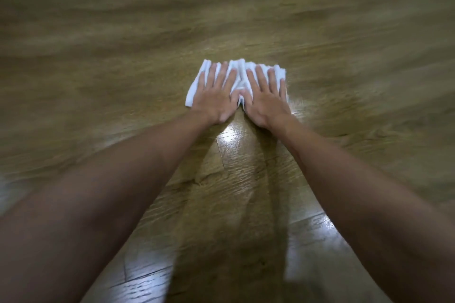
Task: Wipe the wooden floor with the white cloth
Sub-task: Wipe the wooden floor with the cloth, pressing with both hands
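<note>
Left hand: the left hand (214, 99) lay flat, fingers spread, pressing the cloth's left half.
Right hand: the right hand (266, 101) pressed likewise, beside it.
Cloth: the white cloth (238, 74) lay bunched beneath both palms.
Floor: the wooden floor (234, 160) shone between the forearms.

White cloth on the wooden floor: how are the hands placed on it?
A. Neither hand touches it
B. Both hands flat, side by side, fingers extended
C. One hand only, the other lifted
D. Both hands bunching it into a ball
B: the left hand and right hand press flat on the white cloth, fingers straight, against the wooden floor.
</note>
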